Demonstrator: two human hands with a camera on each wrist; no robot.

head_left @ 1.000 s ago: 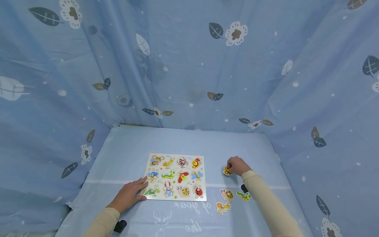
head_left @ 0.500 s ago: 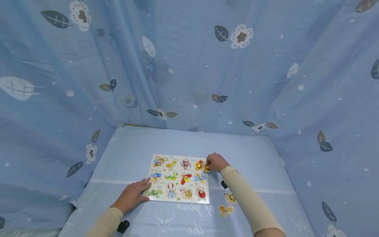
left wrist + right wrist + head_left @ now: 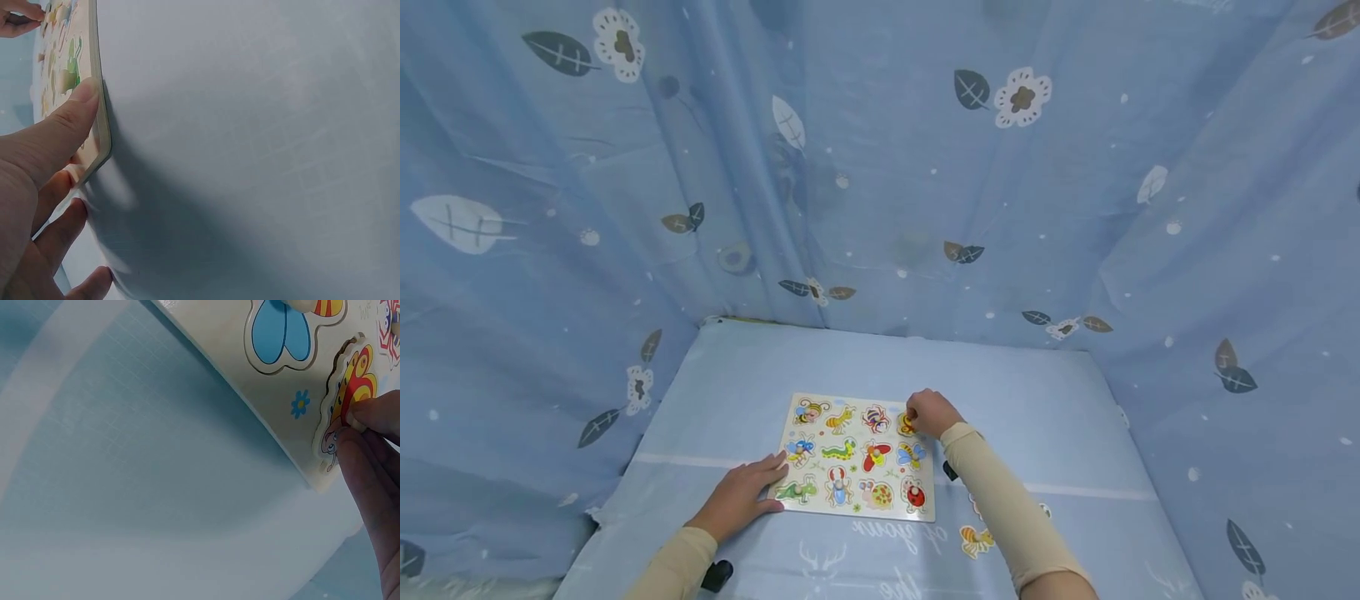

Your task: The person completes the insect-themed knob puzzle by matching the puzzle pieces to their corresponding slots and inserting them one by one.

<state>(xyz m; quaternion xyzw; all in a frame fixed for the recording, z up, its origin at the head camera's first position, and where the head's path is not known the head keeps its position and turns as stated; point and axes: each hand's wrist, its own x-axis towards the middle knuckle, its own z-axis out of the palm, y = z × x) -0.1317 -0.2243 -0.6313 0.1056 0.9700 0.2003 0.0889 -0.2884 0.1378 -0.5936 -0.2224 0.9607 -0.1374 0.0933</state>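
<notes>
Pinching the butterfly piece (image 3: 361, 378) in my right hand (image 3: 378, 462) at its slot in the board's (image 3: 269, 400) far right corner, I should nudge gently until it sits flat, my left hand's (image 3: 741, 496) relaxed fingers steadying the left edge.

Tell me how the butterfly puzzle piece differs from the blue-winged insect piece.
The butterfly piece has red and yellow wings; the blue-winged insect piece has blue ones. The right hand pinches the butterfly piece's knob, while no hand touches the blue-winged insect piece. Both have knobs and show winged insects.
</notes>
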